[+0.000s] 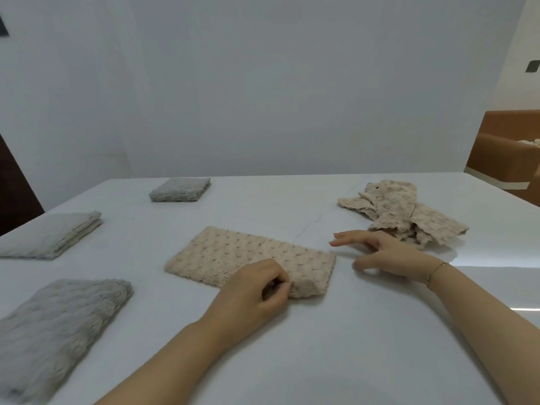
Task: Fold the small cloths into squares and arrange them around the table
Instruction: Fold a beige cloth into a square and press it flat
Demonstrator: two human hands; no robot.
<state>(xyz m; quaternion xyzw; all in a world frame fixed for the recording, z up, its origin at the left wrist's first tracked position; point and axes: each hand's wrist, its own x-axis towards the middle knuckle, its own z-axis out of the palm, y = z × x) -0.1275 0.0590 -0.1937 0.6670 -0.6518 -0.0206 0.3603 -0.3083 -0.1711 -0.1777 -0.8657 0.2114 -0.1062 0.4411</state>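
On counter (292,346): beige cloth (242,255), folded oblong. Left hand (257,290) pinches its near edge. Right hand (388,254) spread, hovering beside it.

No text, label, brand, number or sign can be read anywhere in the view, neither on the cloths nor the walls.

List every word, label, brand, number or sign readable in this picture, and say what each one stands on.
None: no readable text appears anywhere in the view.
The beige textured cloth under the left hand, the three folded grey cloths and the heap of beige cloths show no tags or print.
The white table and the thin bracelet by the right hand bear no markings.
The small dark wall plate is too small to read.
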